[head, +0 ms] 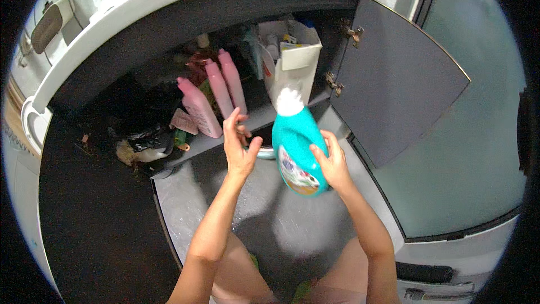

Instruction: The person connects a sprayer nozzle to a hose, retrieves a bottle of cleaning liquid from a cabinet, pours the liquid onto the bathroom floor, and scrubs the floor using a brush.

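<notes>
My right hand (333, 160) grips a teal plastic detergent bottle (299, 152) with a white cap by its right side, in front of an open cabinet. The bottle tilts, cap pointing up and slightly left. To its left my left hand (239, 145) is raised with fingers apart, holding nothing. Just beyond the left hand, several pink plastic bottles (198, 107) stand on the cabinet shelf. A pink box-like item (184, 121) leans beside them. Behind the teal bottle's cap is a white plastic bin (297, 67) with small containers inside. A round basin's rim (266, 153) shows partly between my hands.
The hinged cabinet door (396, 71) stands open at the right, beside a frosted glass panel (455, 135). A black plastic bag (147, 139) lies at the shelf's left. Dark cabinet doors (101, 215) fill the lower left. Below is a grey floor (295, 223) with my legs at the bottom.
</notes>
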`<state>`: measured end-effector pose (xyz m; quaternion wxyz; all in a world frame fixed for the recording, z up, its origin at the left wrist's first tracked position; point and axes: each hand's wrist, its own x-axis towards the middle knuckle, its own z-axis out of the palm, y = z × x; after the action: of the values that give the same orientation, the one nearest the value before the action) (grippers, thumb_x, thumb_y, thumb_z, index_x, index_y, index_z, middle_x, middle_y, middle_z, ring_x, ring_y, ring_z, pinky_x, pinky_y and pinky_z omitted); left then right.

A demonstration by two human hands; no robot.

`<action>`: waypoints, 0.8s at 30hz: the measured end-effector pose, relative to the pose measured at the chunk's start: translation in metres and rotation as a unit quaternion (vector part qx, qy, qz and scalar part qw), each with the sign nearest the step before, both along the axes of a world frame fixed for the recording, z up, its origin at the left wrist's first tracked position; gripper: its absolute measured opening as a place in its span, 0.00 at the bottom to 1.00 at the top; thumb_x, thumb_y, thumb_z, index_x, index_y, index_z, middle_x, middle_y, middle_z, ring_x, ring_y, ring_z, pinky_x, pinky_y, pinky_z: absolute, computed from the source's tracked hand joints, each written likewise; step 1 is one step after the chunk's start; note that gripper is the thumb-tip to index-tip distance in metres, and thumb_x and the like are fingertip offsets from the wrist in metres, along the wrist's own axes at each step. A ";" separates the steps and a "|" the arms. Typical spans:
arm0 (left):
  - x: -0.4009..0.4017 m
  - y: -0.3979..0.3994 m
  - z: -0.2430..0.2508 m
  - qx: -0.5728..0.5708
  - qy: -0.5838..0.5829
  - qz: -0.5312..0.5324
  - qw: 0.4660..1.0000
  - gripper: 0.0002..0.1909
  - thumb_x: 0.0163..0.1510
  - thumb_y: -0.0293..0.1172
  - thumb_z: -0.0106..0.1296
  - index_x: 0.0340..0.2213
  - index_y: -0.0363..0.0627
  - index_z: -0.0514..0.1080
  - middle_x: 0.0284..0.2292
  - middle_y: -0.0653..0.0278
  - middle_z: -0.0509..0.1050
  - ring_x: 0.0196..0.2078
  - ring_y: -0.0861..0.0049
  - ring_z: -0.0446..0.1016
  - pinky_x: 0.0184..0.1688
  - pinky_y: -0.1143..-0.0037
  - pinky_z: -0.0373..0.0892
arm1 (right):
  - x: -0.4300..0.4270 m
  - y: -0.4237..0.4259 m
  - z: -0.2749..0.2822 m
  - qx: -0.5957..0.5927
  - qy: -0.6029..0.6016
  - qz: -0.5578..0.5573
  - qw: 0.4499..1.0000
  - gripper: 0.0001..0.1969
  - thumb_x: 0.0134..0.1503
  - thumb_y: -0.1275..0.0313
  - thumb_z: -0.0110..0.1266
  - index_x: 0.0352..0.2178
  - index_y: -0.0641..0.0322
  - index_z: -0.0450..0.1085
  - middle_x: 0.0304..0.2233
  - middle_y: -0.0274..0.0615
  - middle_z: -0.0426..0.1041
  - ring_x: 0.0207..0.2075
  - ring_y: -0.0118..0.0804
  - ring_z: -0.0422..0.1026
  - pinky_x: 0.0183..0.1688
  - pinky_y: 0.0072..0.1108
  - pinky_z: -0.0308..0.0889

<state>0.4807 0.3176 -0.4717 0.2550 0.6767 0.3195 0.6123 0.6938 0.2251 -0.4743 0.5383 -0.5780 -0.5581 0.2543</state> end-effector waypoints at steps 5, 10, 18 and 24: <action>0.039 -0.023 -0.004 0.059 0.189 -0.233 0.952 0.35 0.44 0.37 0.56 0.54 0.45 0.56 0.45 0.54 0.61 0.37 0.65 0.65 0.40 0.72 0.65 | 0.037 -0.067 -0.016 -0.073 -0.062 0.038 0.995 0.21 0.51 0.66 0.55 0.44 0.65 0.64 0.38 0.52 0.71 0.43 0.44 0.71 0.44 0.27 0.64; 0.076 -0.037 -0.013 -0.124 0.262 -0.373 0.881 0.31 0.48 0.35 0.54 0.53 0.46 0.57 0.31 0.64 0.62 0.31 0.79 0.63 0.32 0.79 0.62 | 0.083 -0.110 -0.010 -0.090 -0.180 0.063 0.978 0.26 0.49 0.70 0.56 0.51 0.58 0.62 0.45 0.48 0.70 0.43 0.38 0.72 0.44 0.24 0.64; 0.127 -0.059 -0.074 -0.368 0.218 -0.405 0.808 0.29 0.47 0.54 0.51 0.41 0.43 0.60 0.14 0.70 0.62 0.17 0.86 0.59 0.19 0.81 0.54 | 0.110 -0.155 -0.057 -0.113 -0.353 0.020 0.929 0.28 0.48 0.60 0.56 0.52 0.48 0.61 0.29 0.46 0.70 0.27 0.43 0.72 0.30 0.28 0.66; 0.083 -0.059 -0.196 -0.771 0.115 -0.371 0.504 0.34 0.42 0.69 0.42 0.33 0.48 0.62 0.12 0.70 0.57 0.10 0.85 0.49 0.12 0.80 0.46 | 0.103 -0.190 -0.111 -0.148 -0.446 -0.009 0.882 0.27 0.49 0.57 0.54 0.52 0.41 0.60 0.16 0.40 0.66 0.18 0.43 0.69 0.22 0.33 0.65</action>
<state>0.5640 0.2589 -0.6678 0.8409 0.3337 0.4114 -0.1104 0.7964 0.0355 -0.5858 0.1425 -0.7085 -0.6898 0.0445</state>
